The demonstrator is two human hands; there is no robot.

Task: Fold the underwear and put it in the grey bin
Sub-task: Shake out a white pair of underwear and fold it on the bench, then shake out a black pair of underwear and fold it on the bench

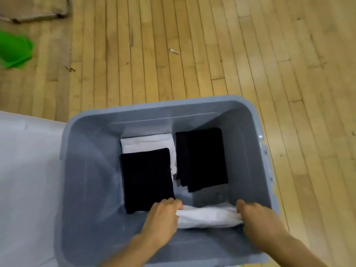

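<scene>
From the head camera, both hands reach down into the grey bin, which stands on a wooden floor. The left hand grips one end of a folded white underwear, fingers curled over its edge; the right hand grips the other end the same way. The white piece stretches between the two hands, low in the bin's near part. Beyond the left hand lies a folded black piece on top of a white one. Beside them, toward the right wall, sits another black stack. A white surface lies just left of the bin, and something green lies on the floor far left.
</scene>
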